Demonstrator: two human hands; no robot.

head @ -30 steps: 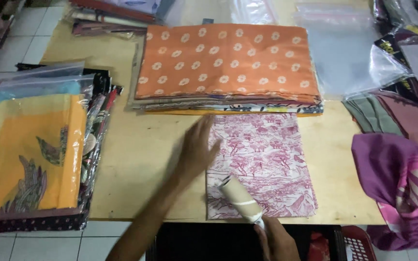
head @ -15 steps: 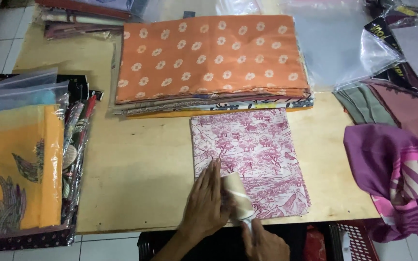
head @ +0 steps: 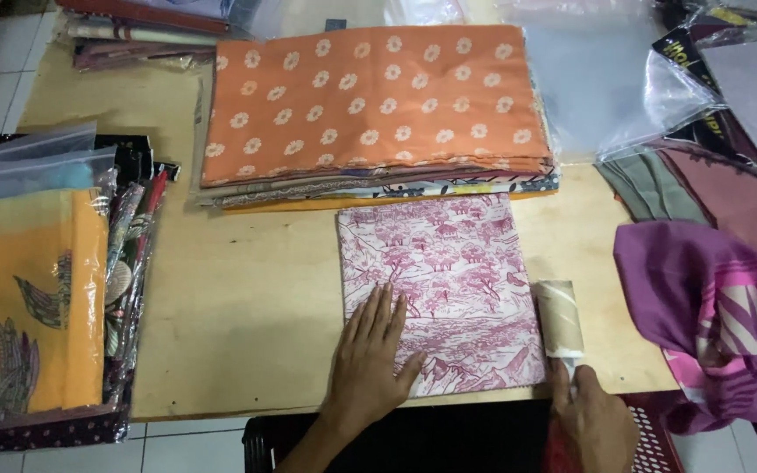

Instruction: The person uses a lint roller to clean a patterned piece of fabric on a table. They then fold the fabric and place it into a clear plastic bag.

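Observation:
A folded square of white cloth with a dark pink landscape print [head: 449, 280] lies flat on the wooden table [head: 247, 307]. My left hand [head: 370, 359] presses flat on its near left corner, fingers spread. My right hand [head: 593, 420] grips the handle of a lint roller [head: 561, 320], whose pale cylinder rests on the table just off the cloth's right edge.
A stack of folded fabrics topped by orange cloth with white flowers [head: 370, 105] sits behind the pink cloth. Bagged orange fabric [head: 28, 298] lies at the left. Purple and pink scarves [head: 711, 307] and clear plastic bags [head: 606, 79] crowd the right.
The lint roller has moved from the cloth's near middle to just past its right edge. My left hand slid from the cloth's left side down to its near left corner.

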